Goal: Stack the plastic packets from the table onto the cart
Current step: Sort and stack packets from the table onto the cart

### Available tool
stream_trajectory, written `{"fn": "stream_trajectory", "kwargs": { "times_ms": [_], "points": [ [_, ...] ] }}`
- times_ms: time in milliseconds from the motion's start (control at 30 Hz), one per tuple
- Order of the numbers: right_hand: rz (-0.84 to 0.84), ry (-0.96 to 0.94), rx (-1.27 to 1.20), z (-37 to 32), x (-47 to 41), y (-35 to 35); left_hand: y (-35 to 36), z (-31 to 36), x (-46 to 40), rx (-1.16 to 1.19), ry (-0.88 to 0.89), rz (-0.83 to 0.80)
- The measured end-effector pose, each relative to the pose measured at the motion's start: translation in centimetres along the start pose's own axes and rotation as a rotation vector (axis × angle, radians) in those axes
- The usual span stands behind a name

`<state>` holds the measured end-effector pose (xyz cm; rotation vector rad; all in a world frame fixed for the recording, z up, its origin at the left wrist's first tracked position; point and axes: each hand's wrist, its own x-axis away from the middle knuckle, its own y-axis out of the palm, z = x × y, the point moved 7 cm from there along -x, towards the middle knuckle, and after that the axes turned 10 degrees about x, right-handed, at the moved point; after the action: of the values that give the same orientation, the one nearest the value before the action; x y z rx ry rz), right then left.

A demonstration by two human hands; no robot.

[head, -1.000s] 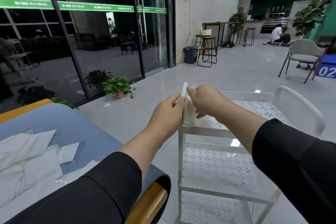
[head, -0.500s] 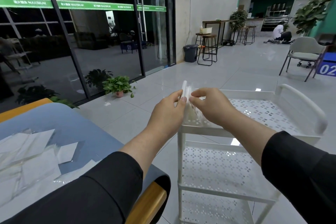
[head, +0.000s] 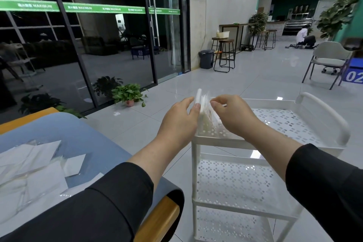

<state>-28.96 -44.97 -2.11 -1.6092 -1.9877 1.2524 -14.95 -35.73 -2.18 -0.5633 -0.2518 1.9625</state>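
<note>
Standing on edge at the near-left corner of the cart's top shelf, a small bundle of packets sits between your two hands. Your left hand has its fingers curled against the bundle's left face, with the thumb up at the top edge, so it grasps the packets from that side. Your right hand reaches in from the other side with fingers bent and fingertips at the bundle's upper right edge; whether it truly pinches a packet or only touches it, you cannot tell from this view. The bundle's lower edge seems to rest on the perforated white shelf, just inside the rim.

More packets lie loose and overlapping on the blue table at your lower left, well apart from the cart. Both your sleeves are black. Beyond the cart, a potted plant stands on the tiled floor beside the glass wall, and a chair stands far right.
</note>
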Motion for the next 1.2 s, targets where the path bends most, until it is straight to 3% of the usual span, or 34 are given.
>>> {"fn": "stream_trajectory", "kwargs": {
  "times_ms": [133,267,333,467,633,767,900,1033,1200],
  "points": [
    [0.103,-0.038,0.006,-0.9,0.7,-1.5,-1.4,0.1,0.4,-0.035,-0.005,0.037],
    [0.283,-0.264,-0.045,-6.2,3.3,-4.4,-5.9,1.6,1.9,-0.086,0.027,0.105],
    [0.276,-0.385,-0.106,-10.1,5.3,-4.4,-10.2,2.6,3.2,-0.16,0.037,0.161],
    [0.014,-0.53,-0.15,-17.8,9.7,-0.2,-20.9,3.2,8.3,-0.357,0.005,0.289],
    [-0.328,-0.729,0.02,-23.8,17.2,8.1,-29.2,2.0,20.7,-0.589,-0.104,0.352],
    [-0.51,-0.814,0.216,-23.3,22.1,13.3,-28.2,-1.9,30.1,-0.671,-0.196,0.271],
    [-0.568,-0.781,0.189,-20.9,24.5,15.1,-23.0,-5.9,33.3,-0.677,-0.241,0.086],
    [-0.489,-0.824,0.195,-19.8,25.7,16.6,-18.9,-8.8,33.7,-0.755,-0.28,-0.054],
    [-0.346,-0.77,0.117,-19.9,25.6,17.3,-18.9,-9.7,32.7,-0.744,-0.323,0.02]
  ]
}}
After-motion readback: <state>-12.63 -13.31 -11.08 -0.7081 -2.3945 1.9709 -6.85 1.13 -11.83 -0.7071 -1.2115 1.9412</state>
